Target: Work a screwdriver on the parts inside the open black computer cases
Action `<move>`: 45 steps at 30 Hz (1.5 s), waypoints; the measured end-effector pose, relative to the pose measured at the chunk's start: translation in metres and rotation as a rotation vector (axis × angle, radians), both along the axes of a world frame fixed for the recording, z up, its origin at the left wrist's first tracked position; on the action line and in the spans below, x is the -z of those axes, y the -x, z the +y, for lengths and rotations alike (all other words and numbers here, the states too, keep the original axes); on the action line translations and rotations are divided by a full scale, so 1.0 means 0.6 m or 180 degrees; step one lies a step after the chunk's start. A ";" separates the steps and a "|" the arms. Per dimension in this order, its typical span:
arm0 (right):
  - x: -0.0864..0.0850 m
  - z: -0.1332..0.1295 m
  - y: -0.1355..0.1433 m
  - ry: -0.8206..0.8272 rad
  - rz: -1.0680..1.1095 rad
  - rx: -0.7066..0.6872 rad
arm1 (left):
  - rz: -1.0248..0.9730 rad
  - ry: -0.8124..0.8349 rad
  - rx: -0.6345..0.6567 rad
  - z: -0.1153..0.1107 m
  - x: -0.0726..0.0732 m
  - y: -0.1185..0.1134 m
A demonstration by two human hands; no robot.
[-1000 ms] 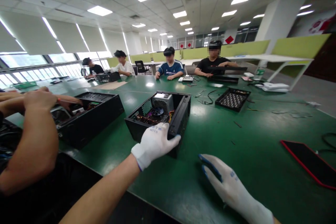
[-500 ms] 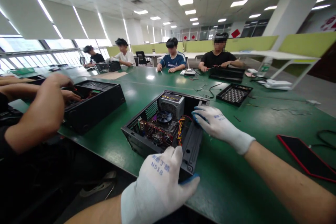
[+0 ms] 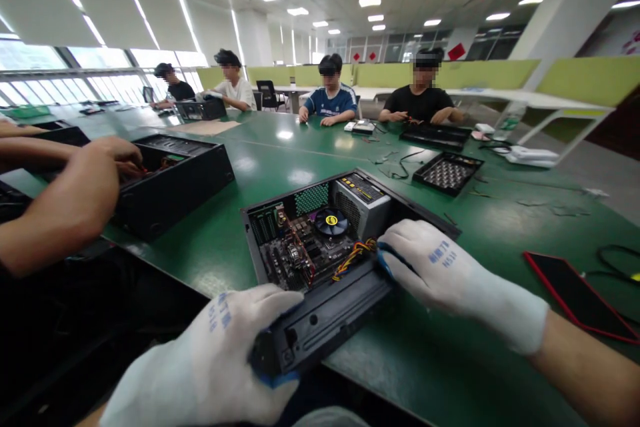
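Note:
An open black computer case [image 3: 345, 310] lies on the green table in front of me, its front corner reaching the table edge. Inside are a motherboard with a round cooling fan [image 3: 331, 221], a grey power supply [image 3: 367, 203] and a bundle of yellow, red and black cables [image 3: 356, 257]. My left hand [image 3: 245, 347], in a white glove with blue fingertips, grips the near left corner of the case. My gloved right hand [image 3: 425, 263] is closed over the case's right side rail, beside the cables; its fingertips are partly hidden.
Left of me, a co-worker's arm [image 3: 65, 193] reaches into another black case [image 3: 175, 187]. A red-edged black panel [image 3: 580, 297] lies at right. Farther back are a black tray [image 3: 449, 172], loose cables and several seated people across the green table [image 3: 500, 247].
The case has turned, so its cable-side rail now faces me. My left hand has shifted left along with its corner, and my right hand has moved right and nearer.

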State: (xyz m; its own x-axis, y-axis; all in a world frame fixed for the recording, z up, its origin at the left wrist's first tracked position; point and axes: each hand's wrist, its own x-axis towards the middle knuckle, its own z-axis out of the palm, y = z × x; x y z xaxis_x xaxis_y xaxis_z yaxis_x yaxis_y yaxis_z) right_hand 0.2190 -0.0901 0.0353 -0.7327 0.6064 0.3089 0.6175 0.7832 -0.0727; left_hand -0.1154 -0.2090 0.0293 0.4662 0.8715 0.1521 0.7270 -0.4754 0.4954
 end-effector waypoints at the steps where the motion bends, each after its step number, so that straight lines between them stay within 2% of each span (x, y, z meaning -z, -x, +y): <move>1: -0.001 -0.018 0.000 0.0046 -0.0005 0.0013 | -0.0020 -0.0004 0.0094 0.001 0.001 0.024; 3: -0.004 -0.050 0.002 0.0148 0.0033 0.0045 | -0.0013 -0.0094 0.0073 0.004 0.005 0.069; 5: -0.006 -0.075 0.007 0.0224 0.0090 0.0062 | 0.0005 -0.0271 -0.0155 0.012 0.009 0.106; 9: -0.008 -0.107 0.018 0.0194 0.0141 0.0036 | -0.0008 -0.0516 -0.0484 0.035 0.014 0.148; 13: -0.007 -0.132 0.019 -0.0085 0.0268 0.0082 | -0.0022 -0.0676 -0.0419 0.035 0.012 0.143; 15: -0.012 -0.141 0.015 -0.0287 0.0267 0.0036 | 0.0039 -0.0821 -0.0230 0.025 0.010 0.126; 17: -0.022 -0.140 0.013 -0.0254 0.0114 -0.0012 | 0.0149 -0.0826 0.0061 0.016 0.007 0.104; 20: -0.042 -0.109 0.015 0.0033 -0.0212 0.0087 | 0.0199 -0.0734 0.0293 0.012 0.004 0.073; 23: -0.054 -0.049 0.029 -0.0069 -0.0592 0.0353 | 0.0107 -0.0697 0.0359 0.016 0.003 0.056; 26: -0.050 0.015 0.055 -0.0075 -0.1342 0.0598 | 0.0037 -0.0699 0.0350 0.020 0.004 0.053; 30: -0.028 0.071 0.097 0.0326 -0.2298 0.0718 | -0.0048 -0.0804 0.0304 0.019 0.008 0.053; 37: 0.019 0.114 0.139 0.0564 -0.2682 0.0699 | -0.0124 -0.0781 0.0244 0.014 0.012 0.051; 45: 0.018 0.124 0.139 0.0553 -0.2558 0.0636 | -0.0146 -0.0768 0.0257 0.014 0.013 0.052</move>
